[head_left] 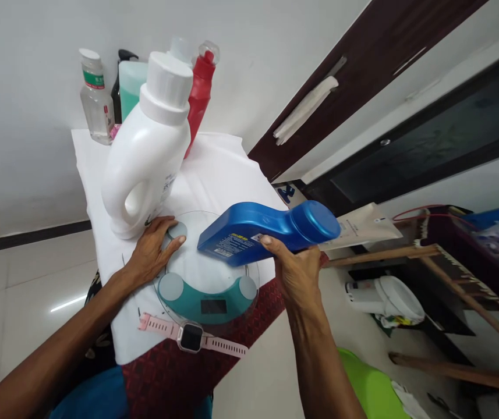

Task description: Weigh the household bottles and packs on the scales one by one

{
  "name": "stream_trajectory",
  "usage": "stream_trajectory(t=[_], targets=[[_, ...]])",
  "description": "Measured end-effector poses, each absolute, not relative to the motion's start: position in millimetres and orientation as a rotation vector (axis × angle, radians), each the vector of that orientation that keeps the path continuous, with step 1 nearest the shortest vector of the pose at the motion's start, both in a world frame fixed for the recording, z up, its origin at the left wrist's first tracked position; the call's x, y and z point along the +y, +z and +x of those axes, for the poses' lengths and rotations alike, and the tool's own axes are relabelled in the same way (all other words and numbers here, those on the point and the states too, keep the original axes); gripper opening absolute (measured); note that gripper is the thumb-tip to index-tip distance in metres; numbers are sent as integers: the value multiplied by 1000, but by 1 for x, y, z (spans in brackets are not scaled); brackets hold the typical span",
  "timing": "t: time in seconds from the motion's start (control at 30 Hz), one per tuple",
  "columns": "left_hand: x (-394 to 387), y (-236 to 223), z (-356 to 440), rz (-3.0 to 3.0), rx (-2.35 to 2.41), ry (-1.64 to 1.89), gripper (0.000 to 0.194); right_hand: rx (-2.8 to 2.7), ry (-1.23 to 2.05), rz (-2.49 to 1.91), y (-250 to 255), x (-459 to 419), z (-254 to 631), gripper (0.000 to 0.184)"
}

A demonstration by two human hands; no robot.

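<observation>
My right hand (298, 267) grips a blue bottle (249, 230) around its side below the cap. The bottle is tilted over a round glass scale (214, 298), its cap towards the right; whether its base touches the glass I cannot tell. At the scale's left edge lies my left hand (155, 247), thumb and fingers apart around a round silver pad. Just behind that hand stands a large white jug (157, 139) with a handle and screw cap. In front of the scale a pink-strapped smartwatch (191, 337) lies flat.
At the back stand a red bottle (201, 93), a clear bottle (96, 102), a green-filled container (130, 90) and a dark pump bottle. White cloth (223, 157) covers the table. On the right are a wooden frame (424, 251), a white bucket (389, 299) and a green tub (365, 387).
</observation>
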State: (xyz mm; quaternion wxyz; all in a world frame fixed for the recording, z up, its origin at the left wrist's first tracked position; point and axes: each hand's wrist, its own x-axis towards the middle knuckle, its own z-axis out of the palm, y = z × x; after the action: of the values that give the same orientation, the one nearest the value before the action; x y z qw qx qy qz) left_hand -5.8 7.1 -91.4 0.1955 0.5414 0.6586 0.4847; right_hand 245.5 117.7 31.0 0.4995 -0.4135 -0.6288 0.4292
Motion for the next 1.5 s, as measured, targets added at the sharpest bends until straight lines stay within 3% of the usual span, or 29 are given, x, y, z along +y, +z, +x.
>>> stream_trajectory(t=[0.23,0.57,0.7,0.97,1.2,1.5], targets=[[7,-88,-8,1528,1848,1340,49,-1547,1023,-1013,22,109,251,68],[5,-81,-8,1508,1860,1290,59,-1670,1163,-1010,39,114,267,82],[6,-81,-10,1537,1882,1267,59,-1741,1147,-1032,40,115,266,73],[8,-81,-10,1513,1882,1253,60,-1459,780,-1066,21,142,261,56],[9,-84,-10,1517,1865,1300,52,-1110,233,-1394,7,229,268,66],[10,-89,-10,1545,1887,1309,55,-930,72,-1482,-28,279,272,61]])
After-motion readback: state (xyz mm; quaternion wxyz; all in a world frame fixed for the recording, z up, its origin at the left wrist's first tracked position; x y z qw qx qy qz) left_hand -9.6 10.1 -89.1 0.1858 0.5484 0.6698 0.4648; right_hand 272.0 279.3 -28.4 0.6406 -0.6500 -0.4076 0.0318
